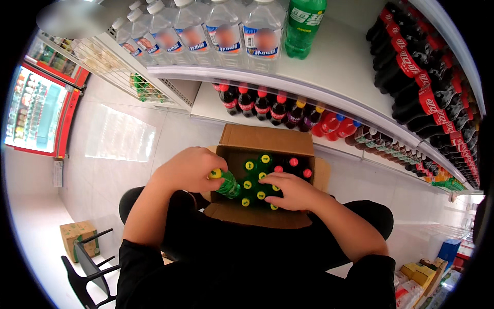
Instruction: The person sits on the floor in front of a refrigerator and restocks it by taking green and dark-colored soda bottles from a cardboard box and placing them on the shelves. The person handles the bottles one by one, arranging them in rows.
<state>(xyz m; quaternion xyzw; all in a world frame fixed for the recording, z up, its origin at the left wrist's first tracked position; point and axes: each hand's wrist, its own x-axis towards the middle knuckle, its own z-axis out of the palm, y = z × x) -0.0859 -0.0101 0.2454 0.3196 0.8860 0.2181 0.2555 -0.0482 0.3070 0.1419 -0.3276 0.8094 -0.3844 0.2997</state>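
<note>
An open cardboard box (267,135) stands on the floor between my knees, its flaps folded outward. Inside are several green bottles with yellow caps (250,165) and a few dark bottles with red caps (294,162) at the far right. At the box's left side, my left hand (191,167) grips a green soda bottle (228,186) near its yellow cap; the bottle is tilted. Over the right part of the box, my right hand (289,191) reaches down among the yellow caps, fingers partly apart. Whether it grips one of them I cannot tell.
Ahead, a white shelf (339,67) carries large clear bottles (224,31), a big green bottle (304,28) and rows of cola bottles (411,77). Smaller bottles (262,105) line the lower shelf. A black chair (92,268) and another carton (80,237) are at the lower left, a red-framed fridge (64,123) farther left.
</note>
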